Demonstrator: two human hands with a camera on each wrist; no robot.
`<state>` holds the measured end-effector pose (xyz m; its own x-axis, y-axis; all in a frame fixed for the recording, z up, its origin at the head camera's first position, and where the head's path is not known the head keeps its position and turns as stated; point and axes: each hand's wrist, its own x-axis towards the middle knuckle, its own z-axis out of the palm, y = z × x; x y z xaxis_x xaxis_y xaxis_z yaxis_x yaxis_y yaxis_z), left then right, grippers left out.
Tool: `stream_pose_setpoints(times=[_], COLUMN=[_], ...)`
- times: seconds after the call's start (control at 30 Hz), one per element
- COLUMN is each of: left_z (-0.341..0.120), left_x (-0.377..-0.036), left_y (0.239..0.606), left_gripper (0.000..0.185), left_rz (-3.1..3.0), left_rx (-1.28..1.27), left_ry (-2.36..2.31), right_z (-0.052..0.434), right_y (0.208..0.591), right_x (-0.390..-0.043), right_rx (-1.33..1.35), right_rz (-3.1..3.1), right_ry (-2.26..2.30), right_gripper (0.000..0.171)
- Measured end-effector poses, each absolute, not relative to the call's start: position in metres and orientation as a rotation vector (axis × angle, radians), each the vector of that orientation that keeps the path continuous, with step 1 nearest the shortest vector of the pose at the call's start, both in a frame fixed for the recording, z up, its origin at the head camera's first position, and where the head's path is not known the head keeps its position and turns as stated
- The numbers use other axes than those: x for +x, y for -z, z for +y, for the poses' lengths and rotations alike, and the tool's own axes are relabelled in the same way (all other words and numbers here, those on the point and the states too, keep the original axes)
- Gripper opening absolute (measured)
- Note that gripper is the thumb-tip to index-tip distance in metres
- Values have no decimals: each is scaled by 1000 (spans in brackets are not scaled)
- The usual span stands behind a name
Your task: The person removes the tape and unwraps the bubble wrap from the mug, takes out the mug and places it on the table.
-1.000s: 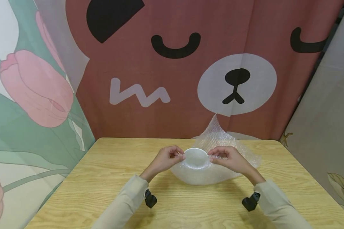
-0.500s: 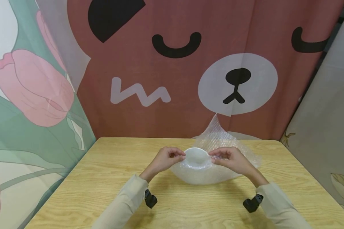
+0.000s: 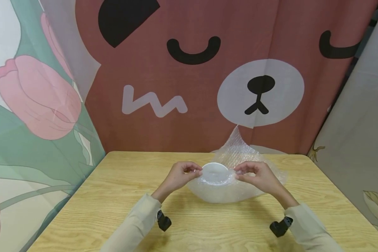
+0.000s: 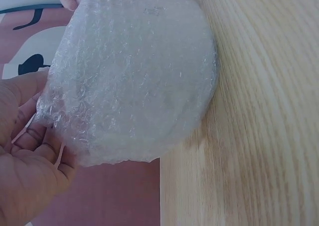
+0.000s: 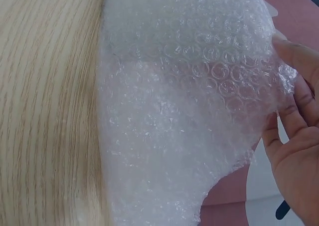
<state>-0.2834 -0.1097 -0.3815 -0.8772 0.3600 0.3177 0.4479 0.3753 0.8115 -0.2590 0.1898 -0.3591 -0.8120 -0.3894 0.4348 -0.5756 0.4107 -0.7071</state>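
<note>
From above, both hands are up over the middle of the wooden table [image 3: 113,196], nearer its far edge. The left hand [image 3: 179,176] pinches one side of a small white dish [image 3: 215,173], the right hand [image 3: 258,176] pinches the other, and a sheet of bubble wrap [image 3: 236,190] sags beneath it like a hammock. Holding it by opposite edges looks like the way to keep the wrap snug under the dish. One corner of the wrap stands up behind, pointing at the bear-face curtain [image 3: 239,70]; a tulip-print curtain [image 3: 34,105] hangs past the table's left edge.

Now the left wrist camera: the fingers [image 4: 30,151] curl round the wrap's edge [image 4: 134,76], gripping it, with the round shape of the dish showing dimly through the bubbles. Pale wood grain [image 4: 259,136] runs close beside it.

And the right wrist camera: same story mirrored. The fingers [image 5: 294,121] clasp the bubbled sheet [image 5: 189,101] at its rim, the plastic bunching where they press, and it bulges out above the tabletop [image 5: 45,111], casting a soft shadow.
</note>
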Motion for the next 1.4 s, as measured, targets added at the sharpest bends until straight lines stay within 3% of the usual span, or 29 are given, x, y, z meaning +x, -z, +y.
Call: stream_pose_setpoints(times=[0.37, 0.53, 0.83, 1.4], left_z=[-108, -105, -97, -101], left_x=[-285, -287, -286, -282], left_y=[380, 380, 375, 373], left_gripper=[18, 21, 15, 12], left_rz=[-2531, -2545, -2570, -2557], left_rx=[-778, -800, -740, -585], left_ry=[1536, 1498, 1461, 1609], right_z=[197, 186, 173, 185], right_y=[373, 371, 370, 361], right_x=[-280, -283, -288, -283], right_rx=[936, 842, 798, 883], right_rz=[-2455, -2534, -2649, -2609], right_ry=[-1364, -1341, -1249, -1417], right_gripper=[21, 23, 33, 34])
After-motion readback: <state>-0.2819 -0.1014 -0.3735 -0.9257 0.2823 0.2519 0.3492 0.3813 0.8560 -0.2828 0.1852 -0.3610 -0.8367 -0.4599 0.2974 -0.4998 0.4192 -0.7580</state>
